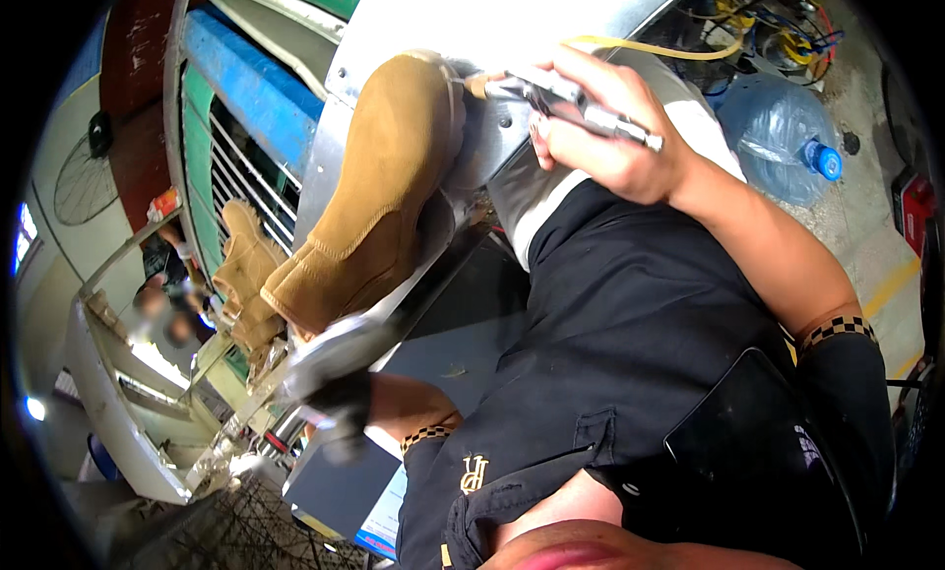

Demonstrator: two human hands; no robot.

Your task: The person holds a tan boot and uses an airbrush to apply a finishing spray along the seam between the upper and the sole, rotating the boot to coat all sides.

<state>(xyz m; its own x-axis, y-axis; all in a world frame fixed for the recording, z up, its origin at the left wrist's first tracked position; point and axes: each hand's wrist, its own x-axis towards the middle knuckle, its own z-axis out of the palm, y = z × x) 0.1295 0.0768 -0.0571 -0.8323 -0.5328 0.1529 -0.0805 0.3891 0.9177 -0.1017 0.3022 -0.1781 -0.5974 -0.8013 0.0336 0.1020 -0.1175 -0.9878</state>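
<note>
A tan ankle boot [384, 166] lies at a slant on a grey metal surface [320, 176], its toe at the far end and its opening toward me. My right hand [630, 107] is closed around a silver pen-shaped tool [612, 123] with a tan tip. That tip points at the boot's sole edge near the toe; whether it touches, I cannot tell. My left hand [345, 373], in a grey and black glove, is beside the boot's opening. Motion smears its fingers, so their grip does not show.
More tan boots [246, 260] stand at the left by a green and blue metal frame [246, 88]. A yellow hose [679, 50] runs behind my right hand. On the floor at right lies a large clear water bottle [778, 137], near tangled cables [778, 29]. Another person [167, 294] is far left.
</note>
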